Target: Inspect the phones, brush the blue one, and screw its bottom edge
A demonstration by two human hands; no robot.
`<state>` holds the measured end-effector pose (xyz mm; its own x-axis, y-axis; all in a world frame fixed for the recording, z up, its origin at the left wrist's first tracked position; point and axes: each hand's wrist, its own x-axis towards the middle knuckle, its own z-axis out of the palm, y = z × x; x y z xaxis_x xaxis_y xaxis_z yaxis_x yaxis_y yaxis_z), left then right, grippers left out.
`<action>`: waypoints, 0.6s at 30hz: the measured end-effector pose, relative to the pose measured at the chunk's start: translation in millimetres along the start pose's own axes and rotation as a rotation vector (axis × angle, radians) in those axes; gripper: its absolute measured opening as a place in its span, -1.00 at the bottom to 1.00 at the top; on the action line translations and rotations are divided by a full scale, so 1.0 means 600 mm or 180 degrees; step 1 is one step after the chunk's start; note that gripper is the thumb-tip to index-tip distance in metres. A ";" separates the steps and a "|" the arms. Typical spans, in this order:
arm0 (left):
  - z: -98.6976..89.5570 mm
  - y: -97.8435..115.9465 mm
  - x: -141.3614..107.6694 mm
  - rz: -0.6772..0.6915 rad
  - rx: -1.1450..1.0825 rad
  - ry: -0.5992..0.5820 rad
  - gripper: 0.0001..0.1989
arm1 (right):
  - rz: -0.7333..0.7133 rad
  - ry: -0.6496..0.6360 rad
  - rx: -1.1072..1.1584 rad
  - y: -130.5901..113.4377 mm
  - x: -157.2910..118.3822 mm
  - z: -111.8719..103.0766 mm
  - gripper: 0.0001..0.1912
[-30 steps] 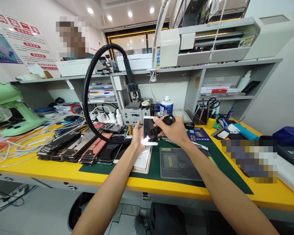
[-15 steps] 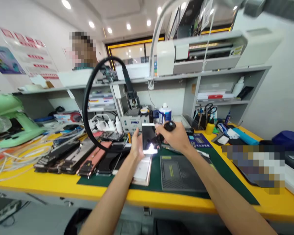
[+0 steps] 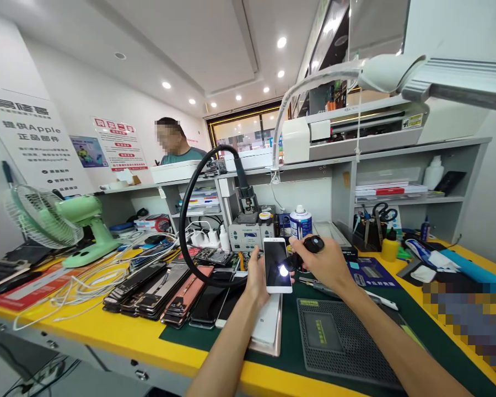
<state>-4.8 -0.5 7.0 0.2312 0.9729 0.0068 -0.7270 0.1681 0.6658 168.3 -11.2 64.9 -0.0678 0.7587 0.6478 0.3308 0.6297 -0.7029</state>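
My left hand (image 3: pixel 256 275) grips a white smartphone (image 3: pixel 276 256) upright, its dark screen facing me. In my right hand (image 3: pixel 326 259) is a small black flashlight (image 3: pixel 313 243), held close to the phone's right side. A bright spot of light shows on the lower part of the screen. Beneath my left hand lie a white phone (image 3: pixel 267 325) and a pinkish one under it, on a green mat (image 3: pixel 291 331). A dark perforated pad (image 3: pixel 343 342) lies below my right forearm.
Stacked phone screens (image 3: pixel 128 292) and tangled white cables (image 3: pixel 82 281) fill the left. A black hose (image 3: pixel 184 220) arches beside my left arm. Behind stand a spray can (image 3: pixel 300 221) and a grey device (image 3: pixel 246 237). A green fan (image 3: pixel 85 220) and a person (image 3: pixel 176 143) are farther left.
The whole view has shifted, so the bench and both hands appear lower and farther right. The light spot has moved from the phone's lower middle toward its right edge. Both hands keep their hold.
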 end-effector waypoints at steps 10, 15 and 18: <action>-0.003 0.000 0.003 -0.0051 0.0073 -0.0175 -0.38 | 0.0218 0.0240 -0.0112 0.004 0.002 0.002 -0.58; 0.001 0.002 -0.001 -0.0079 0.0109 -0.0142 -0.40 | 0.0185 0.0395 0.0097 0.006 0.005 0.004 -0.55; 0.001 0.004 -0.003 -0.0060 0.0203 -0.0043 -0.42 | 0.0124 0.0416 0.0168 0.007 0.008 0.003 -0.56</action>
<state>-6.2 -1.8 9.1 0.2535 0.9673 0.0037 -0.6798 0.1755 0.7121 167.4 -4.8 64.3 0.0684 0.7567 0.6502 0.2807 0.6108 -0.7404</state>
